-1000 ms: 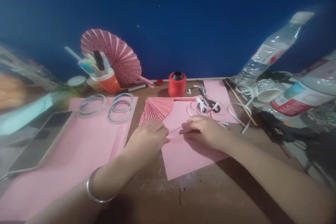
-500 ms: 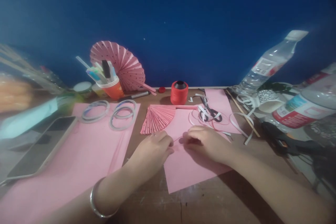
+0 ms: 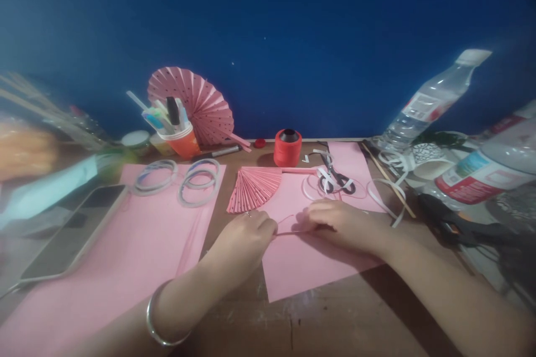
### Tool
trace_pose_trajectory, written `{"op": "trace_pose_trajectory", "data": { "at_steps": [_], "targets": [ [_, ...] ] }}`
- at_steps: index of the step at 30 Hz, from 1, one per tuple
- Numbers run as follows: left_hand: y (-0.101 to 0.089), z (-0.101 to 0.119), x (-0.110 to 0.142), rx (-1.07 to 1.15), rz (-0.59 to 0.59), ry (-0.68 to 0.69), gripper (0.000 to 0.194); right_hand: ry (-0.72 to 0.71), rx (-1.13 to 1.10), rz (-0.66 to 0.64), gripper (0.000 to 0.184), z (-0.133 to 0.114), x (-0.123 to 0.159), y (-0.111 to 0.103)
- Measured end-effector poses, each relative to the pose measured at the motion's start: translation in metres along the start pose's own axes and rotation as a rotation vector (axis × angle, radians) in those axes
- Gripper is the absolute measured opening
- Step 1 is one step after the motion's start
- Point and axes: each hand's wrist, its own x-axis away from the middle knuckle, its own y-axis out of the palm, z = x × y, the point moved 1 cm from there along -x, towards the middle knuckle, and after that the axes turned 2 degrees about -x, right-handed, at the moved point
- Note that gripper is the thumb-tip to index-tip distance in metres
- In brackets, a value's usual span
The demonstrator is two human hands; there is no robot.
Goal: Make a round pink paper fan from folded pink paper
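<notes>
Has scratched brown wood of the desk (image 3: pixel 314 321) nearest, well in front of the red thread spool (image 3: pixel 287 149), with open room under both forearms. Wears a silver bangle (image 3: pixel 153 318) on the left wrist. Before the spool, over a pink sheet (image 3: pixel 293 273) with one corner pointing nearer, holds a thin red thread (image 3: pixel 292 233) stretched between left hand (image 3: pixel 247 237) and right hand (image 3: pixel 343 226). Keeps thumb and fingers narrow on it at each side; cannot tell the exact grip of the right fingertips, partly hidden. Left of the spool and nearer, shows a phone (image 3: pixel 77 234) on a larger pink sheet (image 3: pixel 167 234), with tape rings (image 3: pixel 199 181) toward the far edge. Leaves a narrow lane of wood between the two sheets. Just in front of the spool, to its left, shows a small pleated fan (image 3: pixel 255 187); to its right, black-handled scissors (image 3: pixel 337 181) among white ribbon. Farther right, a large labelled bottle (image 3: pixel 473 175). Left of the spool, an orange paper cup (image 3: pixel 186 142) holding pens and a black marker (image 3: pixel 172 111), beside a lidded jar (image 3: pixel 136 139) with hidden contents. Behind that cup, a larger open fan (image 3: pixel 192 100). Directly behind the spool, meets the desk's far edge and a blue wall (image 3: pixel 268 22).
</notes>
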Motion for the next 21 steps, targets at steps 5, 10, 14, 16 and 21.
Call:
{"op": "trace_pose_trajectory", "data": {
  "at_steps": [5, 10, 14, 16, 21],
  "targets": [
    [-0.0060, -0.0029, 0.0010, -0.199, 0.001, -0.047, 0.019, -0.097, 0.120, 0.126, 0.020, 0.0053, -0.0004, 0.0064],
    [-0.0063, -0.0023, 0.0004, -0.200, -0.042, -0.076, 0.019, -0.014, 0.059, 0.123, 0.020, 0.0054, -0.0010, 0.0045],
    [-0.0059, -0.0025, 0.0024, -0.202, -0.011, -0.080, 0.017, 0.003, 0.040, 0.074, 0.018, 0.0047, 0.0006, 0.0020],
    [-0.0062, -0.0032, 0.0030, -0.198, -0.007, -0.088, 0.017, -0.019, 0.048, 0.056, 0.017, 0.0037, 0.0012, 0.0025],
    [-0.0085, -0.0018, 0.0023, -0.214, -0.031, -0.089, 0.020, -0.105, 0.200, 0.031, 0.022, -0.0009, 0.0005, 0.0055]
  ]
}}
